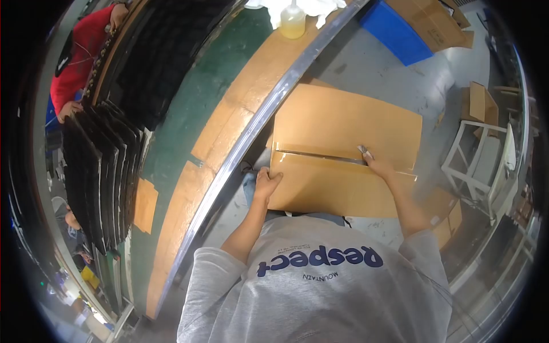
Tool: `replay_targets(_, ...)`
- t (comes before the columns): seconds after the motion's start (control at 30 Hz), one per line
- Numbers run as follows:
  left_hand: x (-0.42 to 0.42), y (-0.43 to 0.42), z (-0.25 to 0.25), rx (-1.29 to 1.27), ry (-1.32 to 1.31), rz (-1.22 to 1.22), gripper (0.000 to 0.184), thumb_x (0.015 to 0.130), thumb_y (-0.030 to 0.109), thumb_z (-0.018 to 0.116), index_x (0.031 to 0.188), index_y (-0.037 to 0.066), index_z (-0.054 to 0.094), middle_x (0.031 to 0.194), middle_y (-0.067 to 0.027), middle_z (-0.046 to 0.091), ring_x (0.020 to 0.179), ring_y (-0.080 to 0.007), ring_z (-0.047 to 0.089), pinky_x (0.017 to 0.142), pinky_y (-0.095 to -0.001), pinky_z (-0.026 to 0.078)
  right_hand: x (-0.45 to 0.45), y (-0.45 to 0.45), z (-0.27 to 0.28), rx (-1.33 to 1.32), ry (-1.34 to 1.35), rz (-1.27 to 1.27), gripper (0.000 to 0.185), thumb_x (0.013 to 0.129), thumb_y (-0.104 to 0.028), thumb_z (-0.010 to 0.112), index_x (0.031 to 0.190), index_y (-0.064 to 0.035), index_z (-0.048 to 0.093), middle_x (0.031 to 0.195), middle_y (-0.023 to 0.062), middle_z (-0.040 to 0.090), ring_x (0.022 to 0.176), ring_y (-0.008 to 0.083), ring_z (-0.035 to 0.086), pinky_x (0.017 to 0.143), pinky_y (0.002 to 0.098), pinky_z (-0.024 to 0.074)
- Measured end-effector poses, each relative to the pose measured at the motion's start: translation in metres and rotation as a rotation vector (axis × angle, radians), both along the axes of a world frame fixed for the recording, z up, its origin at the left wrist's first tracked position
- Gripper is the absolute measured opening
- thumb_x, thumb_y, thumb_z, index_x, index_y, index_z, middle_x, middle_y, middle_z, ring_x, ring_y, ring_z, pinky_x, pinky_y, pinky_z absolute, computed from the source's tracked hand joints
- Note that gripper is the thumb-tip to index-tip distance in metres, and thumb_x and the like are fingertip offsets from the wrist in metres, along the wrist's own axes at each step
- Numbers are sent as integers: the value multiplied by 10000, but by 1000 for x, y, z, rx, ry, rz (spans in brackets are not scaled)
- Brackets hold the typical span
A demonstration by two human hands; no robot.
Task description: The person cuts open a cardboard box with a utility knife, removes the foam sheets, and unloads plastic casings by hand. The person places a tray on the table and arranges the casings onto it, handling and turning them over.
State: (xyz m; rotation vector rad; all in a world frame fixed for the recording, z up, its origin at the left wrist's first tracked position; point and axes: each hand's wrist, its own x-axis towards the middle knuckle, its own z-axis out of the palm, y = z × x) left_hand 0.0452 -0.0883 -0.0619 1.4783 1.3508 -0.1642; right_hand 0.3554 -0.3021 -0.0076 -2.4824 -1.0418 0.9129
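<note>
In front of my body is a large cardboard box (349,123), its top flaps meeting at a dark seam with tape at the ends. My left hand (267,183) grips the box's left edge, thumb on top and fingers curled round the side. At the right part of the seam, my right hand (378,164) is closed on a small grey-silver object (362,150). Its kind is too small to make out, and its tip is close to the gap between the flaps.
A metal-edged bench (229,157) runs along the left, bearing a bottle of yellowish liquid (293,23) and stacked black panels (94,166). Across it works a person in a red sleeve (88,46). A blue bin (394,34) and white frame (469,163) stand right.
</note>
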Motion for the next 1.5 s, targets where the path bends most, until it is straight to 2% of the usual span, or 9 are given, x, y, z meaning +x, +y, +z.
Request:
replay_targets(0.23,4,1,36,-264,-154,194,389,693,212,684,958,-24,524,920,-165,570,859,-218,549,768,-294,423,14,-15,0,-313,425,-38,239,803,-273,536,882,-50,567,653,107,574,605,203,538,526,309,411)
replay_targets(0.37,-21,-13,96,-428,-509,222,313,720,154,663,982,6,579,917,-135,596,875,-209,562,759,-274,431,-20,-43,52,-235,949,-391,224,821,-268,521,868,-54,573,651,39,567,592,116,498,510,269,395)
replay_targets(0.47,-46,-11,94,-233,-504,-434,269,732,66,624,1001,59,624,900,-91,612,889,-205,571,773,-274,436,-53,-48,98,-424,711,-317,206,871,-248,478,896,-65,569,743,-1,604,654,99,531,584,257,426)
replay_targets(0.6,-53,-14,114,-267,-524,-583,271,709,26,616,970,92,652,952,-99,623,907,-235,587,802,-308,438,-102,-72,114,-364,637,-416,230,867,-253,477,903,-50,580,738,40,630,688,120,571,603,271,442)
replay_targets(0.87,-79,-13,131,20,-667,-904,313,693,-18,555,979,82,634,993,-158,599,933,-290,579,793,-327,453,-185,-111,132,-304,30,-366,253,852,-256,480,875,-30,592,723,77,633,651,179,607,610,307,459)
replay_targets(1.03,-98,6,139,109,-728,-985,258,708,-29,542,925,62,648,913,-167,624,835,-291,610,730,-304,483,-208,-120,116,-343,-6,-506,257,852,-271,459,877,-47,584,753,97,635,714,240,605,665,347,454)
replay_targets(1.17,-124,14,134,-139,-692,-728,138,725,13,568,835,34,648,824,-153,631,755,-312,609,695,-303,492,-256,-123,97,-384,-58,-623,199,838,-239,466,885,-69,559,847,124,625,819,320,582,709,418,431)
replay_targets(1.3,-142,13,124,122,-667,-872,134,743,83,597,843,-1,626,838,-153,630,794,-320,602,758,-329,479,-310,-101,74,-386,-359,-575,193,844,-222,468,952,-83,546,924,124,600,889,318,548,750,451,386)
replay_targets(1.5,-145,-22,89,262,-765,-1103,362,722,112,619,1065,27,541,1162,-174,481,1095,-334,440,862,-405,422,-357,-112,41,-271,-619,-739,224,847,-226,470,1028,-104,518,964,126,559,946,290,504,798,449,333)
